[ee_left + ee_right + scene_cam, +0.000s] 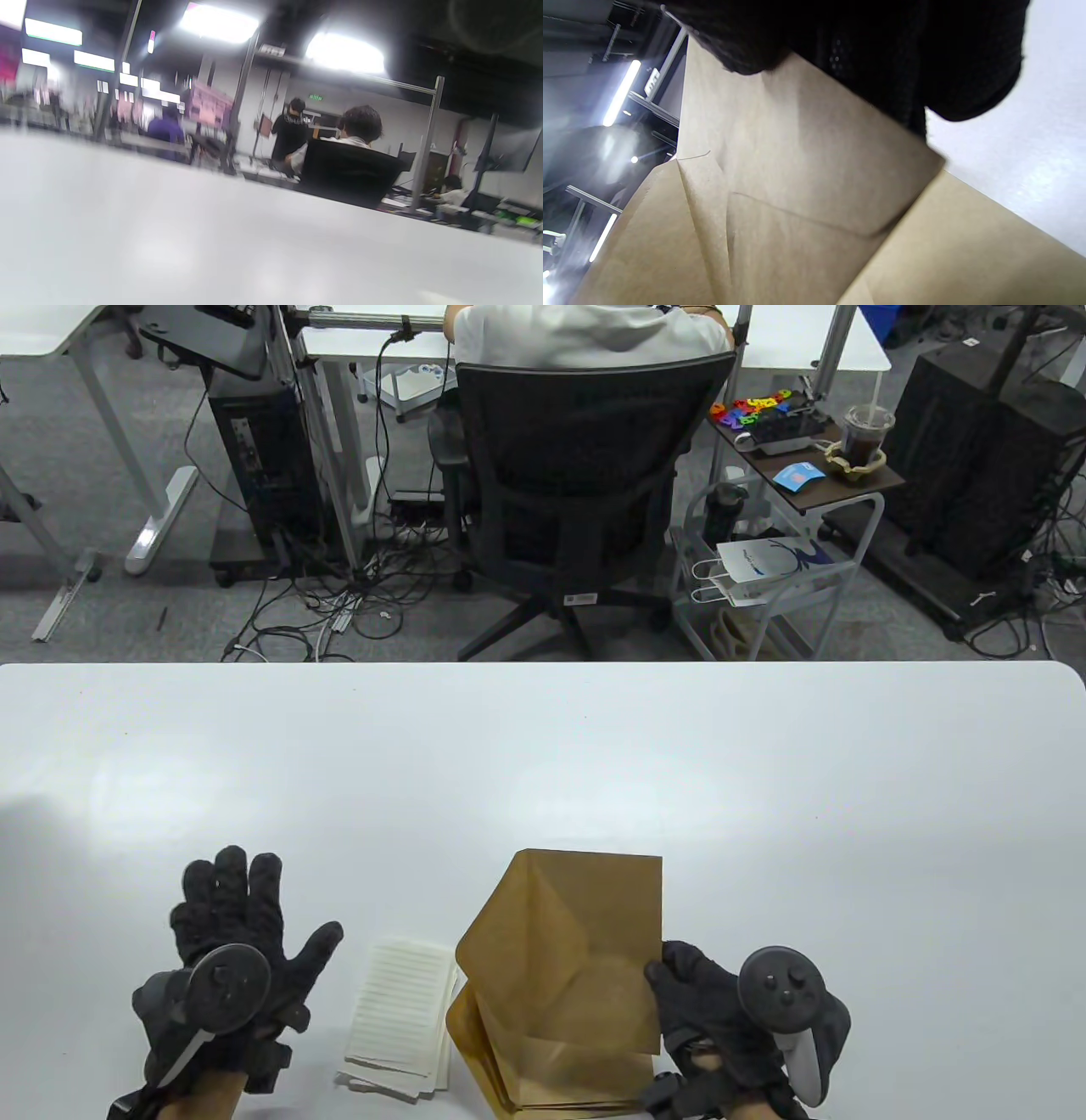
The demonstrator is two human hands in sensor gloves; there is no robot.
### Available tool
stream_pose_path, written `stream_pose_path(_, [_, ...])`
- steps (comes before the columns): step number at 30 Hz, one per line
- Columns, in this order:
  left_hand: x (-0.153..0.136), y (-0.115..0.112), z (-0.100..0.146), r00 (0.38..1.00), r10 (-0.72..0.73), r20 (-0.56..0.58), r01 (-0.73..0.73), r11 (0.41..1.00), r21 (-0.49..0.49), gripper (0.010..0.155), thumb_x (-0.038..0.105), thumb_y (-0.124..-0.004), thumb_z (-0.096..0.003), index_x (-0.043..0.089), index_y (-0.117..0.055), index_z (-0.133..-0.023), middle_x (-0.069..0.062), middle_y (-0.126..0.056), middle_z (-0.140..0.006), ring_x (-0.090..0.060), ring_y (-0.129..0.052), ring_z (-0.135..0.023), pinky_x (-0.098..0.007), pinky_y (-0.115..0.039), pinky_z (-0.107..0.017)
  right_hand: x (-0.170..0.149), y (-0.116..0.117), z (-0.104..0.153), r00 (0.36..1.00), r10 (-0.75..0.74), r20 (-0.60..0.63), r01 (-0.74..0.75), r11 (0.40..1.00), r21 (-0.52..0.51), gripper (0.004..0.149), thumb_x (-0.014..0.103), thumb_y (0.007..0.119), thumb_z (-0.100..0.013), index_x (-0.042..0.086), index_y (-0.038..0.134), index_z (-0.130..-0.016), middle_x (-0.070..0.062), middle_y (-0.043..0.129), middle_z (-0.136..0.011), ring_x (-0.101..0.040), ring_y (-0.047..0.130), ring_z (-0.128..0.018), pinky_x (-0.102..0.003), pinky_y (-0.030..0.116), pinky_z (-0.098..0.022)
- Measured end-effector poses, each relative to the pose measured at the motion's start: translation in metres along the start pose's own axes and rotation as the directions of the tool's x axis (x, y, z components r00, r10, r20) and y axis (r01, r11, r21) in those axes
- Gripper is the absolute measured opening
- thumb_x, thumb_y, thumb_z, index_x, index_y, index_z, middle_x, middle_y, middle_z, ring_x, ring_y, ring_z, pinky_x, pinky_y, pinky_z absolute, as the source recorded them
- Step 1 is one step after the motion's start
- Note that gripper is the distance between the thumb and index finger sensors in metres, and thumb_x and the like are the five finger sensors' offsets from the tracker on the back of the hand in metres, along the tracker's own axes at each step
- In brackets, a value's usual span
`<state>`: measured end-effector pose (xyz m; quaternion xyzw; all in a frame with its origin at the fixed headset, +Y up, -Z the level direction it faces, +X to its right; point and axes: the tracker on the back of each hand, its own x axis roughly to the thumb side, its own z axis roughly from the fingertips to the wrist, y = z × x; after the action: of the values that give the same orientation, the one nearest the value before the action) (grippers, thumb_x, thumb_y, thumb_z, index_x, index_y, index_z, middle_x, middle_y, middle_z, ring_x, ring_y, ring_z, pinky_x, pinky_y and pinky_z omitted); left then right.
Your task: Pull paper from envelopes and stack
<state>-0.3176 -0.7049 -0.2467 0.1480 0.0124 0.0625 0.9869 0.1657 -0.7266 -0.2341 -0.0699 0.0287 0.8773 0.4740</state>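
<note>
A brown envelope point(564, 950) with its flap open is lifted over a pile of brown envelopes point(560, 1073) at the table's near edge. My right hand point(691, 993) grips its right edge; in the right wrist view my gloved fingers point(882, 55) pinch the envelope point(780, 178) from above. A stack of lined white paper point(399, 1014) lies flat just left of the envelopes. My left hand point(233, 933) is left of the paper, fingers spread, holding nothing. The left wrist view shows only bare table point(212, 237) and the room.
The white table point(543, 763) stretches far ahead of both hands. Beyond its far edge sit an office chair point(577, 466) with a seated person, cables on the floor and a side cart point(806, 475).
</note>
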Motion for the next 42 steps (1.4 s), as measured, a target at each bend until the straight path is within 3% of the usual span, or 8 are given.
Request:
stream_pose_path(5, [-0.013, -0.005, -0.015, 0.996, 0.025, -0.085, -0.027, 0.999, -0.025, 0.104, 0.084, -0.067, -0.0392, 0.031, -0.02, -0.116, -0.003, -0.014, -0.12, -0.051, -0.012, -0.11, -0.076, -0.027, -0.071, -0.006, 0.003, -0.005, 0.999, -0.011, -0.046, 0.013, 0.999, 0.049, 0.041, 0.03, 0.084, -0.04, 0.012, 0.087, -0.077, -0.012, 0.107, -0.051, -0.026, 0.113, -0.03, -0.05, 0.09, -0.034])
stream_pose_path(9, [-0.015, -0.016, -0.024, 0.997, -0.042, -0.06, 0.039, 0.998, -0.048, 0.103, 0.085, -0.066, -0.0393, 0.031, -0.022, -0.116, -0.003, -0.017, -0.121, -0.05, -0.015, -0.111, -0.075, -0.028, -0.072, -0.012, 0.004, -0.01, 0.996, -0.003, -0.093, 0.012, 0.995, 0.097, 0.041, 0.03, 0.084, -0.04, 0.011, 0.087, -0.077, -0.012, 0.107, -0.051, -0.026, 0.113, -0.029, -0.05, 0.09, -0.034])
stream_pose_path(16, [-0.027, -0.031, -0.023, 0.996, -0.023, -0.084, 0.013, 0.993, -0.115, 0.103, 0.084, -0.067, -0.0392, 0.031, -0.022, -0.116, -0.002, -0.017, -0.121, -0.049, -0.014, -0.111, -0.074, -0.027, -0.072, -0.013, 0.012, -0.014, 0.987, 0.09, -0.13, -0.07, 0.986, 0.149, 0.042, 0.03, 0.084, -0.039, 0.01, 0.088, -0.076, -0.012, 0.107, -0.049, -0.026, 0.112, -0.028, -0.05, 0.09, -0.033])
stream_pose_path(24, [-0.026, -0.033, -0.022, 0.996, -0.047, -0.082, 0.038, 0.993, -0.116, 0.104, 0.085, -0.065, -0.039, 0.031, -0.02, -0.116, -0.005, -0.015, -0.12, -0.05, -0.011, -0.11, -0.074, -0.026, -0.072, -0.016, 0.019, -0.015, 0.978, 0.152, -0.146, -0.12, 0.971, 0.208, 0.045, 0.032, 0.086, -0.039, 0.01, 0.087, -0.077, -0.012, 0.107, -0.05, -0.027, 0.113, -0.029, -0.049, 0.09, -0.034])
stream_pose_path(31, [-0.028, -0.035, -0.021, 0.993, -0.05, -0.109, 0.035, 0.99, -0.135, 0.104, 0.085, -0.065, -0.0389, 0.03, -0.021, -0.116, -0.005, -0.015, -0.12, -0.05, -0.012, -0.11, -0.073, -0.026, -0.072, -0.011, 0.008, -0.008, 0.977, 0.182, -0.111, -0.177, 0.983, 0.052, 0.057, 0.041, 0.083, -0.04, 0.008, 0.079, -0.086, -0.019, 0.101, -0.066, -0.036, 0.109, -0.044, -0.057, 0.083, -0.043])
stream_pose_path(37, [-0.027, -0.036, -0.019, 0.993, -0.05, -0.108, 0.033, 0.988, -0.148, 0.104, 0.084, -0.065, -0.039, 0.03, -0.022, -0.116, -0.004, -0.016, -0.12, -0.049, -0.013, -0.111, -0.073, -0.027, -0.073, 0.003, -0.009, -0.001, 0.949, 0.317, -0.01, -0.31, 0.923, -0.227, 0.066, 0.047, 0.081, -0.041, 0.01, 0.07, -0.095, -0.022, 0.091, -0.082, -0.044, 0.101, -0.063, -0.064, 0.074, -0.053])
stream_pose_path(39, [-0.028, -0.035, -0.019, 0.993, -0.041, -0.109, 0.025, 0.989, -0.145, 0.104, 0.085, -0.066, -0.0388, 0.03, -0.022, -0.116, -0.004, -0.016, -0.12, -0.049, -0.013, -0.111, -0.073, -0.027, -0.073, 0.011, -0.015, -0.002, 0.903, 0.429, 0.034, -0.4, 0.867, -0.296, 0.072, 0.051, 0.08, -0.041, 0.015, 0.061, -0.1, -0.019, 0.079, -0.097, -0.046, 0.087, -0.084, -0.068, 0.062, -0.063])
stream_pose_path(42, [-0.03, -0.033, -0.018, 0.994, -0.033, -0.107, 0.018, 0.99, -0.14, 0.104, 0.085, -0.066, -0.0389, 0.031, -0.022, -0.116, -0.004, -0.016, -0.12, -0.049, -0.013, -0.111, -0.073, -0.026, -0.073, 0.028, -0.026, -0.002, 0.832, 0.549, 0.077, -0.482, 0.785, -0.388, 0.078, 0.054, 0.08, -0.041, 0.024, 0.05, -0.106, -0.013, 0.052, -0.115, -0.045, 0.049, -0.109, -0.07, 0.035, -0.074])
